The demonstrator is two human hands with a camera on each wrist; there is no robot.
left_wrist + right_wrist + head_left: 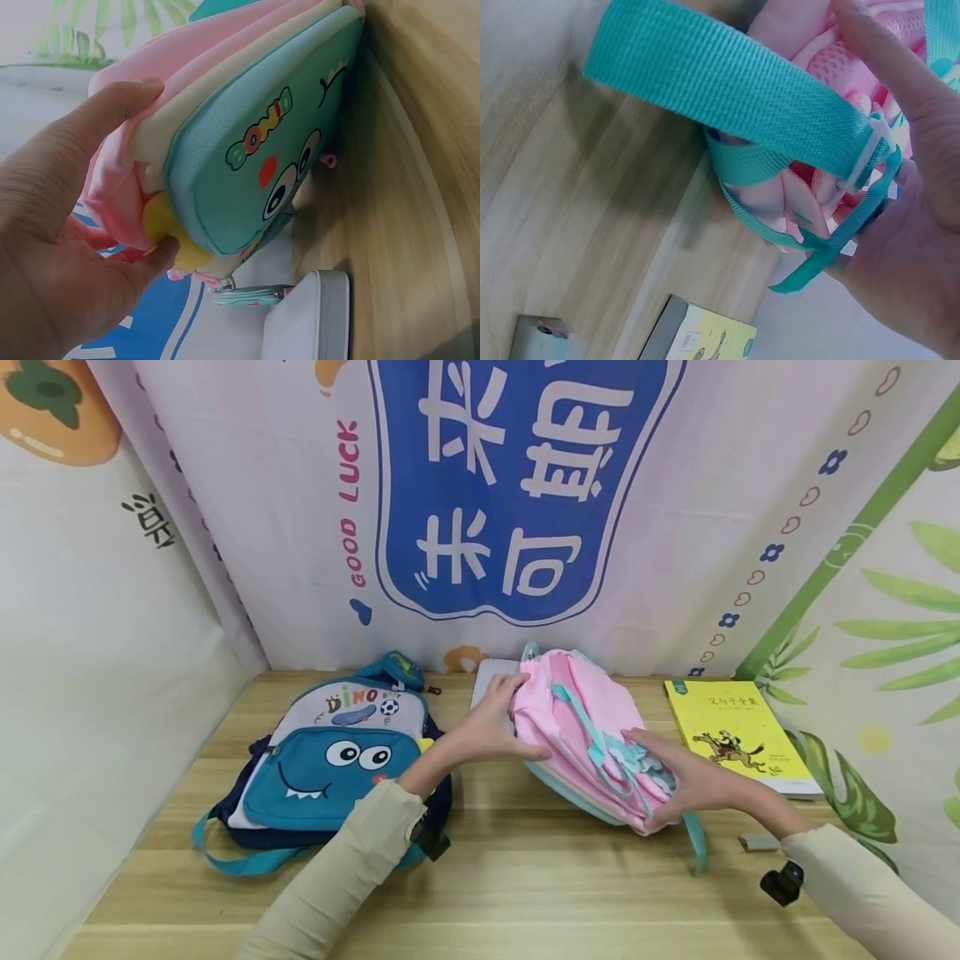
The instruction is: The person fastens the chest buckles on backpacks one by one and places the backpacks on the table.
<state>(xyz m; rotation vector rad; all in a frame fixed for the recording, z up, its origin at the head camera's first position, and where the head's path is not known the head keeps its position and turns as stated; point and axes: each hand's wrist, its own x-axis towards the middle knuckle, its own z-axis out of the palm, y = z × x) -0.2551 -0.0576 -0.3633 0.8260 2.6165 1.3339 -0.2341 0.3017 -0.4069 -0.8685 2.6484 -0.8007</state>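
Note:
A pink backpack [551,718] is tilted over the table, its strap side facing up in the head view. My left hand [495,727] grips its left end, thumb and fingers spread around the edge. The left wrist view shows its mint front pocket [217,202] with a cartoon face, turned toward the table. At the opposite end my right hand [693,777] holds the backpack over its bunched teal straps. In the right wrist view, a wide teal strap [727,97] hangs loose beside the thumb; the other right fingers are largely hidden behind the bag.
A blue dinosaur backpack [337,777] lies at the left, close by my left forearm. Behind the pink bag is a flat pale grey object [491,673], partly covered. To the right lie a yellow book [738,739] and a small grey object [759,842]. Printed cloth walls border the table.

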